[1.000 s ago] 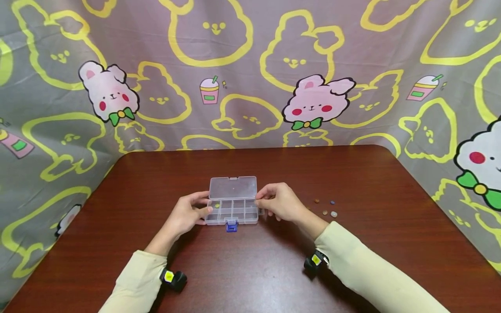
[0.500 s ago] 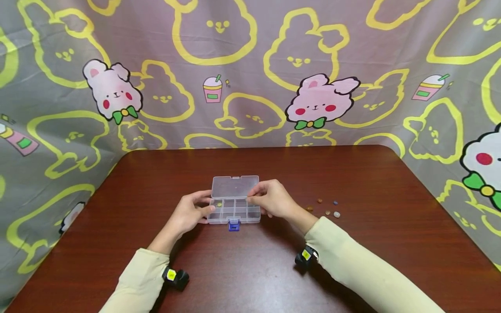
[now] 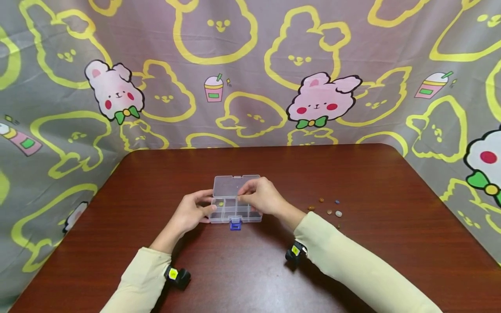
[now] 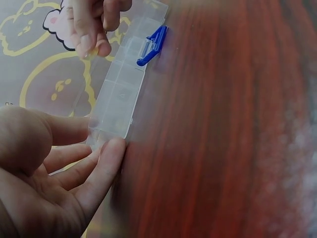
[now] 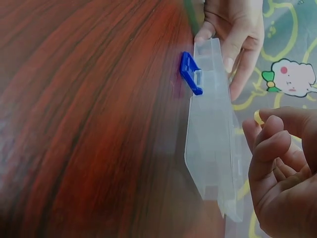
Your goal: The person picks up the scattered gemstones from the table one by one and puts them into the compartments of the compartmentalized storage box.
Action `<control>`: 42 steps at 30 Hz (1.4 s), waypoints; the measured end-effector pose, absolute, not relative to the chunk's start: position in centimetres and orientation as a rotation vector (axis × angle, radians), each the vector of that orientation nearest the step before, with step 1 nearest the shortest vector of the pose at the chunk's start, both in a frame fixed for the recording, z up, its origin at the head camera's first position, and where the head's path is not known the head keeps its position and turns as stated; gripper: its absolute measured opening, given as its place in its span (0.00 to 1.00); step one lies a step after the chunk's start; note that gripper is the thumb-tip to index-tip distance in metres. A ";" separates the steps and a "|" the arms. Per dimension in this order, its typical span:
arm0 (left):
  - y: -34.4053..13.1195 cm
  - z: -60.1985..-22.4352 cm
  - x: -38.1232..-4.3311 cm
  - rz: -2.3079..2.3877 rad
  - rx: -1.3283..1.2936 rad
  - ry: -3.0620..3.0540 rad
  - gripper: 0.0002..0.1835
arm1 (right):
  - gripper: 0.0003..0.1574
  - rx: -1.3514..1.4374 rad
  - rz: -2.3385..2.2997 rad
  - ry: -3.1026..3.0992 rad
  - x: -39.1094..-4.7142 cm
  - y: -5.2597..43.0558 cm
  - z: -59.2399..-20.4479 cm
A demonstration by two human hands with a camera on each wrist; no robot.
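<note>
I'm watching from afar, with both hands working over the worktop (image 3: 235,269). The left hand (image 3: 189,212) is gripping the left end of a clear plastic box (image 3: 217,220), its fingers closing round that end. The box is sitting flat near the middle of the worktop, its lid (image 3: 225,186) standing open along the back edge and its blue latch (image 3: 235,226) hanging off the front. I'm counting two rows of four compartments. The right hand (image 3: 263,196) is hovering over the back row, just in front of the lid and partly covering the compartments on the right; its fingers are pinching a small yellow bead (image 5: 258,117), which is showing between the fingertips in both wrist views. A yellow-green bead (image 3: 221,204) is lying in the back-left compartment. Right of the box, well apart from it, loose pieces are lying in a scatter: two orange beads (image 3: 311,208), a blue bead (image 3: 337,201), a brownish bead (image 3: 329,212) and a whitish bead (image 3: 338,214), those last two nearly side by side. A tiny speck (image 3: 339,226) is lying nearer the right sleeve (image 3: 360,261); I'm not making out what it is. Each wrist is wearing a black camera (image 3: 182,279). Behind the worktop a grey cloth (image 3: 250,39) with rabbit prints is hanging.
</note>
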State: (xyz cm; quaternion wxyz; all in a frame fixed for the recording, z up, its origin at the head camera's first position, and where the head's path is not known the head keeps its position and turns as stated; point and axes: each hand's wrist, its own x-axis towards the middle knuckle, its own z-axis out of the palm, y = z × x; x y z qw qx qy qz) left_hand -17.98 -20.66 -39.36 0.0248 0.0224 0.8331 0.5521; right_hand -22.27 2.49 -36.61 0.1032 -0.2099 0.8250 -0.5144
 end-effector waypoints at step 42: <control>-20.8 -39.6 -18.1 1.695 0.062 2.584 0.28 | 0.04 -0.565 -1.458 2.502 -22.4 1.5 -36.6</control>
